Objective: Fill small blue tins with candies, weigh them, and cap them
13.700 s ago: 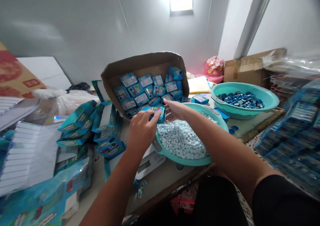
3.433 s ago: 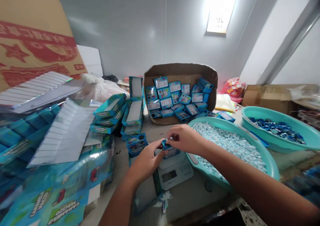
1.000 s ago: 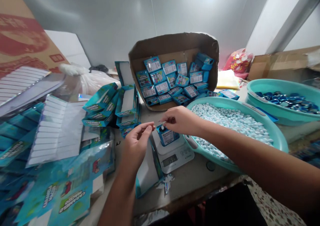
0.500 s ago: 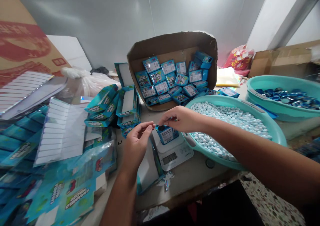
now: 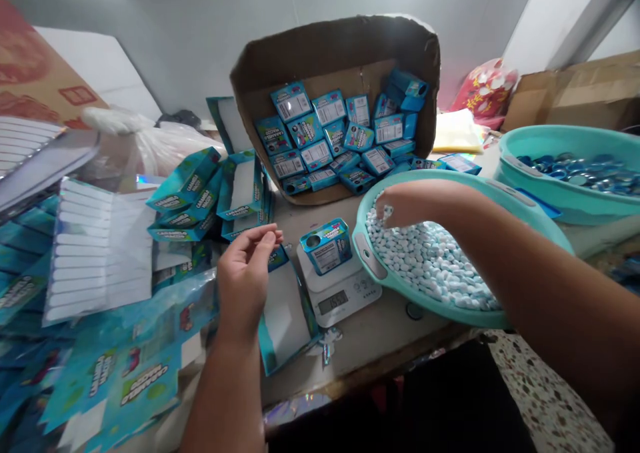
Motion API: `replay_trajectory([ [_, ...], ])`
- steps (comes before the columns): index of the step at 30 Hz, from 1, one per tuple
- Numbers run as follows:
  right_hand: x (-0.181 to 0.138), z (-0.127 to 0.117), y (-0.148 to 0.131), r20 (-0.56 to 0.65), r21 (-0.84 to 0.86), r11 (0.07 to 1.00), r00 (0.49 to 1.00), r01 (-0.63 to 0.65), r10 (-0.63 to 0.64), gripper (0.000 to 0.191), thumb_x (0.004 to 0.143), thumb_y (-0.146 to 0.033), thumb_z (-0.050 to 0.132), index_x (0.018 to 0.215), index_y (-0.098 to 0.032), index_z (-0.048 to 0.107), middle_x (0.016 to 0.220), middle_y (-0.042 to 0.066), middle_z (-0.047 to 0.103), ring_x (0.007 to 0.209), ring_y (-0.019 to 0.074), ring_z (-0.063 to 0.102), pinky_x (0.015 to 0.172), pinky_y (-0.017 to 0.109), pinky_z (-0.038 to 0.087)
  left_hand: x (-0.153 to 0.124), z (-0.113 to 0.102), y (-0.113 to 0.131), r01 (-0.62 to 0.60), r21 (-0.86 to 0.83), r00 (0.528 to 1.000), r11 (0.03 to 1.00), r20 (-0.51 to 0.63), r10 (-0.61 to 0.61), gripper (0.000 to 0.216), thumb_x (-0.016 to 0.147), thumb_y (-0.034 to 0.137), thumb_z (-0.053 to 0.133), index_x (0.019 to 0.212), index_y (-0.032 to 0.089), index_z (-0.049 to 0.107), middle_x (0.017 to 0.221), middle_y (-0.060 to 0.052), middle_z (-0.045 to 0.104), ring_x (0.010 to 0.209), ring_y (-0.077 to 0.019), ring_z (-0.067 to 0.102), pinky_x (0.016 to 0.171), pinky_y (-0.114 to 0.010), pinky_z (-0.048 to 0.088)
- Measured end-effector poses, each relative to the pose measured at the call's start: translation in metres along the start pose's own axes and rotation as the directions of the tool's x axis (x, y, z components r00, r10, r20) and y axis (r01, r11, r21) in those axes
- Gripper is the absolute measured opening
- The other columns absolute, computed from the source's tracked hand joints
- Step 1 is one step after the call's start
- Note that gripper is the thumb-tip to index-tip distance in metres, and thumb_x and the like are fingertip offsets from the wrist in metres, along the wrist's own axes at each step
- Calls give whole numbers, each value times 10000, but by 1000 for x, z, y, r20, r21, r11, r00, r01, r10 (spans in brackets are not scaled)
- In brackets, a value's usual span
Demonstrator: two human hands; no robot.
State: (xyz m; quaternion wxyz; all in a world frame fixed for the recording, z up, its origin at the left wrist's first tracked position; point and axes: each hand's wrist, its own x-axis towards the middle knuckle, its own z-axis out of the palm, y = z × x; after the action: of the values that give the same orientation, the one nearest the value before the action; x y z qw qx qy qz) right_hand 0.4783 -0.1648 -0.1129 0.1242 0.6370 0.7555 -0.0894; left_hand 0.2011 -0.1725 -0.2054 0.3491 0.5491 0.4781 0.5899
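- The right hand [image 5: 407, 205], right of centre in the frame, reached over the near rim of a teal basin [image 5: 367, 261] and rested on the heap of pale blue-white tablets [image 5: 430, 259] inside it; its fingers were curled down into the heap, and whether they pinched any could not be told.
- The left hand [image 5: 246, 276], at centre left, hung in the air with palm up and fingers loosely spread, holding nothing.
- Between the two hands a small blue box [image 5: 327, 246] stood alone on the platform of a white digital scale [image 5: 345, 291], a round hole showing in its top face; neither hand touched it.
- The scale sat on the worktop [image 5: 360, 346], just beside the basin's left rim.
- Behind the scale, at upper centre, a tilted cardboard carton [image 5: 330, 46] held many filled blue boxes.
- Left of the scale, flat and half-folded blue cartons [image 5: 193, 196] lay stacked, with white sheets further left.
- At the right edge a second teal basin [image 5: 525, 156] held dark blue round pieces [image 5: 585, 171].
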Motion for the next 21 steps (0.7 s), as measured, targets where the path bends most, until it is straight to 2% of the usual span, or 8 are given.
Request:
replay_trajectory([
  [2, 1, 4, -7, 5, -10, 1000, 1000, 16, -16, 166, 771, -40, 695, 870, -162, 750, 831, 87, 705, 745, 238, 648, 663, 338, 453, 3, -3, -1, -9, 3, 1000, 1000, -16, 9, 260, 841, 382, 695, 993, 175, 730, 911, -51, 718, 857, -170, 687, 805, -285, 569],
  [5, 2, 7, -11, -29, 41, 999, 1000, 13, -12, 203, 716, 28, 684, 706, -175, 696, 712, 69, 668, 692, 232, 633, 654, 348, 449, 7, -5, -3, -10, 29, 999, 1000, -51, 11, 265, 837, 393, 681, 982, 174, 724, 896, -55, 713, 844, -176, 685, 794, -297, 574],
  [11, 6, 7, 1, -11, 98, 995, 1000, 20, -19, 218, 698, 24, 705, 728, -191, 718, 702, 45, 668, 703, 227, 630, 639, 346, 441, 5, -5, -1, -49, 82, 996, 995, -65, 54, 260, 866, 404, 659, 980, 178, 716, 893, -54, 707, 844, -178, 679, 825, -313, 567],
  [12, 6, 6, 2, -10, 77, 997, 1000, 26, -25, 206, 708, 5, 705, 768, -190, 731, 725, 46, 677, 700, 225, 628, 621, 340, 435, 3, -4, 0, -70, 111, 997, 991, -27, 74, 281, 878, 416, 651, 1023, 182, 709, 938, -62, 710, 893, -189, 680, 856, -325, 561],
  [14, 6, 4, 1, -28, 30, 999, 999, 29, -28, 210, 732, -26, 689, 852, -189, 747, 770, 52, 691, 702, 224, 627, 591, 329, 424, -4, 1, 2, -123, 192, 984, 974, 151, 94, 394, 877, 453, 659, 1186, 208, 659, 1125, -83, 695, 1065, -225, 654, 945, -358, 532],
  [17, 3, 1, -3, -72, -19, 1000, 997, 5, -6, 233, 775, -56, 655, 944, -183, 751, 824, 75, 702, 747, 243, 643, 595, 328, 432, -14, 12, 1, -205, 355, 895, 912, 445, 29, 652, 826, 493, 717, 1405, 274, 512, 1394, -84, 576, 1242, -273, 574, 1024, -393, 485],
  [19, 1, 0, -7, -77, -43, 999, 997, -5, 1, 265, 796, -62, 635, 1011, -172, 746, 887, 97, 708, 810, 264, 658, 626, 334, 450, -19, 17, 0, -249, 451, 884, 857, 467, 11, 634, 820, 488, 719, 1392, 289, 531, 1353, -70, 611, 1174, -277, 616, 987, -381, 497],
  [21, 0, -1, -9, -56, -56, 998, 998, -7, 4, 305, 807, -61, 620, 1071, -162, 734, 954, 116, 710, 873, 289, 665, 657, 347, 465, -20, 17, 0, -267, 526, 914, 808, 404, 39, 556, 811, 481, 722, 1319, 290, 600, 1196, -53, 694, 1011, -263, 676, 860, -342, 528],
])
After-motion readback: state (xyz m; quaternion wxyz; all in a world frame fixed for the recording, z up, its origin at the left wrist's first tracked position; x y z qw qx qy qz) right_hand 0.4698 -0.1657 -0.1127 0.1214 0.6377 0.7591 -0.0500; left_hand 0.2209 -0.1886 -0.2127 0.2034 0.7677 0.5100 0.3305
